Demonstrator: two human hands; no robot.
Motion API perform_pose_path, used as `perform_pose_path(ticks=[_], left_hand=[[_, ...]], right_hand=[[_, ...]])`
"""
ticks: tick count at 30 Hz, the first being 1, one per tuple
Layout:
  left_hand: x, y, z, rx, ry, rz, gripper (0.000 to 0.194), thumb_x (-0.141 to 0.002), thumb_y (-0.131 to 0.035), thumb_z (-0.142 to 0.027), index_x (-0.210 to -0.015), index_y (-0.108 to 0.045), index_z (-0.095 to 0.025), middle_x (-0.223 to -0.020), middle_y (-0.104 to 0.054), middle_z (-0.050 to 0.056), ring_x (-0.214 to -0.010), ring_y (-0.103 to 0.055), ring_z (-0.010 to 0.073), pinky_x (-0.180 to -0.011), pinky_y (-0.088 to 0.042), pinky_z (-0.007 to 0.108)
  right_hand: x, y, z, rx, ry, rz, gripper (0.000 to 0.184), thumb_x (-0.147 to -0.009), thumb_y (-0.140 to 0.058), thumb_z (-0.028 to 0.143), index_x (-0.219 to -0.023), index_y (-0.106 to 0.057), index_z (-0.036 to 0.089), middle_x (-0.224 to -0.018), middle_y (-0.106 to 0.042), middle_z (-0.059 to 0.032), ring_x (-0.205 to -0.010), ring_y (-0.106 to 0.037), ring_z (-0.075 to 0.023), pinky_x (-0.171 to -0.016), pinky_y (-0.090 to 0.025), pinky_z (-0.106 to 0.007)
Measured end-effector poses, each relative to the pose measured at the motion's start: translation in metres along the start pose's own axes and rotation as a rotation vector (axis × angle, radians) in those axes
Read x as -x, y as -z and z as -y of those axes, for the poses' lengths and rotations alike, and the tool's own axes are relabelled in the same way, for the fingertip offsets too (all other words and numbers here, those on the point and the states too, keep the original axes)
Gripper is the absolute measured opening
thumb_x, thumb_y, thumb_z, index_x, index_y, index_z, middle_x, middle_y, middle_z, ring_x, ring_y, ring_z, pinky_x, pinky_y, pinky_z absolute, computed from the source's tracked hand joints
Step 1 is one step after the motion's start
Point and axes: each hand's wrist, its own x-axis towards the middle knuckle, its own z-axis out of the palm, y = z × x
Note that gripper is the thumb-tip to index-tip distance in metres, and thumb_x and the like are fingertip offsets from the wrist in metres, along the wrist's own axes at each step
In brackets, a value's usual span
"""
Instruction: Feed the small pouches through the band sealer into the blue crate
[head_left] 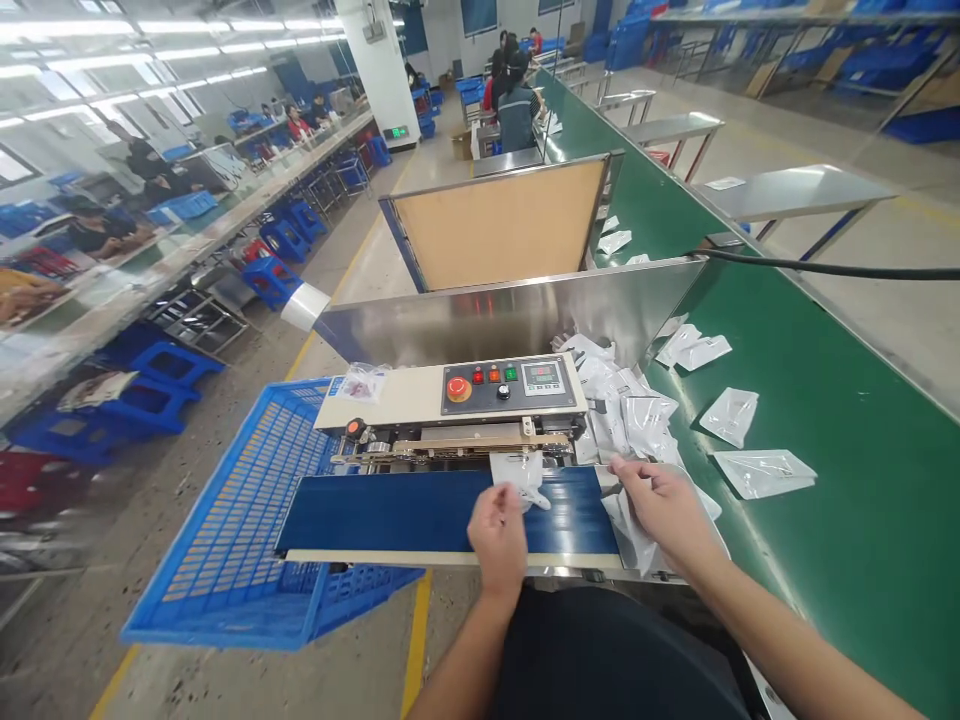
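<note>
A band sealer [420,400] with a control panel stands before me, and a blue conveyor belt [382,510] runs along its front. A small white pouch [517,468] has its upper edge in the sealing band and its lower part over the belt. My left hand [499,540] is closed, fingertips pinched at the lower edge of this pouch. At the belt's right end, my right hand [667,510] pinches the top of a silvery-white pouch [634,535], which hangs tilted and is partly covered by the hand. Beyond that hand lies a heap of similar pouches [607,400].
A blue plastic basket [217,635] sits left of the sealer. A green conveyor [847,540] with scattered pouches runs along the right. A metal partition [480,320] rises behind the sealer. Several people work at a long bench [225,215] and farther along the line.
</note>
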Motion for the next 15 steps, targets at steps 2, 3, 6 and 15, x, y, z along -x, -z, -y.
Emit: perform_pose_path(ticks=[2,3,6,15], left_hand=[[0.018,-0.012,-0.005,-0.029,-0.081,0.311,0.038,-0.090,-0.083,-0.049,-0.112,-0.085,-0.018,-0.112,-0.082,0.016,-0.102,-0.078,0.0307,-0.094,-0.064,0.042],[0.024,-0.021,-0.009,-0.029,-0.114,0.433,0.040,-0.088,-0.084,-0.047,-0.117,-0.085,-0.019,-0.117,-0.082,0.016,-0.105,-0.077,0.0312,-0.094,-0.064,0.042],[0.027,-0.043,-0.021,-0.018,-0.166,0.476,0.042,-0.093,-0.079,-0.047,-0.126,-0.083,-0.022,-0.127,-0.080,0.015,-0.113,-0.074,0.0316,-0.100,-0.060,0.041],[0.010,-0.057,-0.032,0.012,-0.069,0.445,0.063,-0.103,-0.055,-0.069,-0.076,-0.075,-0.016,-0.071,-0.064,0.003,-0.069,-0.050,0.0177,-0.066,-0.039,0.028]], right_hand=[[0.010,-0.015,0.001,-0.157,-0.043,-0.051,0.059,-0.090,-0.062,0.083,-0.089,-0.076,0.026,-0.076,-0.077,-0.0065,-0.070,-0.073,-0.0271,-0.059,-0.057,-0.034],[0.014,-0.023,0.004,-0.248,-0.074,-0.055,0.061,-0.091,-0.060,0.085,-0.093,-0.076,0.026,-0.081,-0.078,-0.0075,-0.072,-0.074,-0.0270,-0.060,-0.059,-0.034],[0.021,-0.034,0.009,-0.515,-0.068,0.003,0.068,-0.096,-0.046,0.085,-0.118,-0.077,0.028,-0.101,-0.080,-0.0097,-0.086,-0.076,-0.0279,-0.070,-0.065,-0.037],[0.027,0.000,-0.007,-0.175,0.086,0.165,0.055,-0.082,-0.075,0.076,-0.092,-0.084,0.023,-0.091,-0.082,-0.0106,-0.087,-0.074,-0.0301,-0.080,-0.063,-0.040]])
